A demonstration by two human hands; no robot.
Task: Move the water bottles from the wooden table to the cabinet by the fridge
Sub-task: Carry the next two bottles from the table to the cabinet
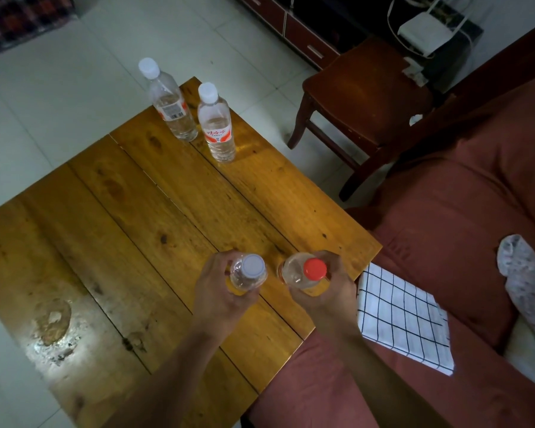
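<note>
**Bottles in both hands, two left on the worktop**

Bottles stand at the far corner of the wooden worktop: the far-left bottle sits right at the edge, and the labelled bottle is just beside it, both upright and untouched. Nearer, the left hand has its grip wrapped round the white-capped bottle, seen from above. To its right, the right hand holds the red-capped bottle in the same way, close to the worktop's near edge. Beyond that edge lies a checked cloth on the sofa. The cabinet and fridge are not in view. Likely risks: smooth plastic slipping through a one-handed hold while walking, or a knock tipping the far-left bottle off its corner on the return trip.
</note>
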